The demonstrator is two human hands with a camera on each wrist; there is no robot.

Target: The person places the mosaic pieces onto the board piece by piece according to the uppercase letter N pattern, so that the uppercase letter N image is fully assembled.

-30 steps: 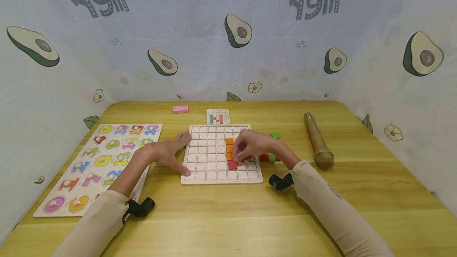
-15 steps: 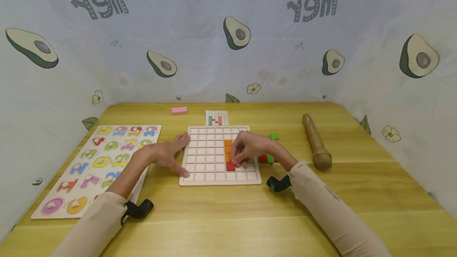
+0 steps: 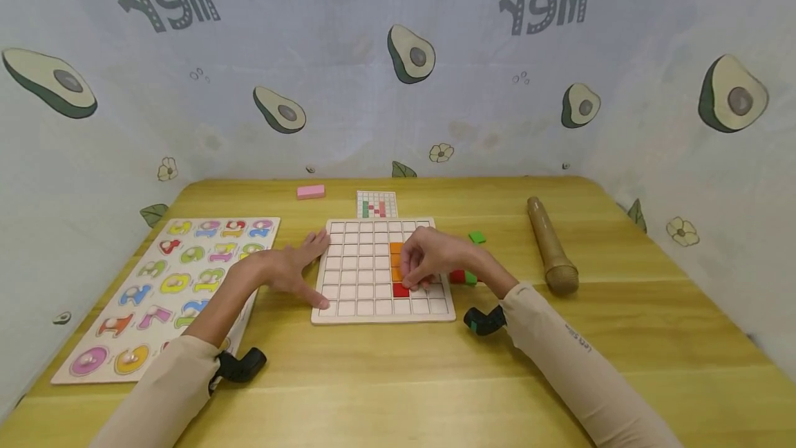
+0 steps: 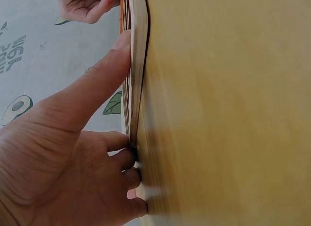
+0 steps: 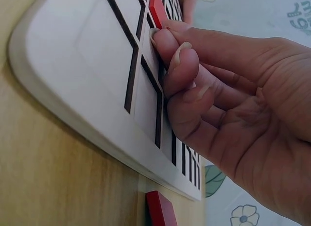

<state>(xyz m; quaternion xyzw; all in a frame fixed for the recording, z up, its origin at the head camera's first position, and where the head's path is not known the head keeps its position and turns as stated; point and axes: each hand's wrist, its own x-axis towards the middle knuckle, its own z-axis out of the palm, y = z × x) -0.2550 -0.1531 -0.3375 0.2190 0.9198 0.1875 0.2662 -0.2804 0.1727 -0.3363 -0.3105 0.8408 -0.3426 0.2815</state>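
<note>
A white gridded board (image 3: 348, 272) lies mid-table, bearing a column of orange tiles (image 3: 396, 249) with a red tile (image 3: 400, 291) just below them. My right hand (image 3: 433, 254) reaches over the board, thumb and forefinger tips pinching at the edge of this red tile, seen flat against the grid in the right wrist view. The other fingers curl over neighbouring squares and hide part of the grid. My left hand (image 3: 287, 269) is spread along the board's left edge, its thumb on the near corner and its fingers by the far side.
Loose red (image 5: 163, 209) and green tiles (image 3: 477, 237) lie right of the board. A small pattern card (image 3: 376, 204) and a pink block (image 3: 310, 192) sit behind. A number puzzle board (image 3: 158, 303) is at left, a brown toy microphone (image 3: 551, 247) at right.
The red tile now sits squarer in its grid square, with my right hand still at it. My left hand has stayed in place. The head view has shifted slightly.
</note>
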